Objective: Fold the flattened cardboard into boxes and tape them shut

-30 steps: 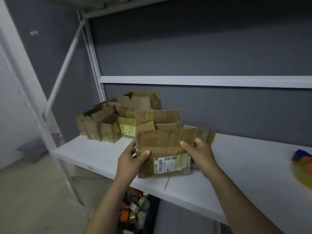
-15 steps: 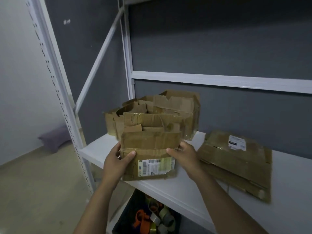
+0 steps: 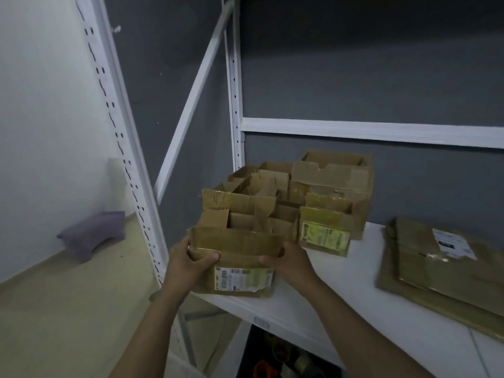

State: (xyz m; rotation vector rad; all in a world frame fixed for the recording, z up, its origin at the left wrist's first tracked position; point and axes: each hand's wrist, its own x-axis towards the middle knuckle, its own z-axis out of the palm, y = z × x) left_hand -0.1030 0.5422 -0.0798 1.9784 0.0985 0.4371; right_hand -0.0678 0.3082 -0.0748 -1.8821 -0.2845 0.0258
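A person's left hand (image 3: 188,264) and right hand (image 3: 290,261) grip the ends of a cardboard box (image 3: 237,257), thumbs across its front, at the front left corner of the shelf (image 3: 341,290), just ahead of other folded boxes (image 3: 327,186). Let go here, it could tip off the shelf's edge, its top flaps open and untaped.

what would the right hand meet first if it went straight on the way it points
The labelled box that the right hand grips; behind that, probably the open boxes, depth unclear.
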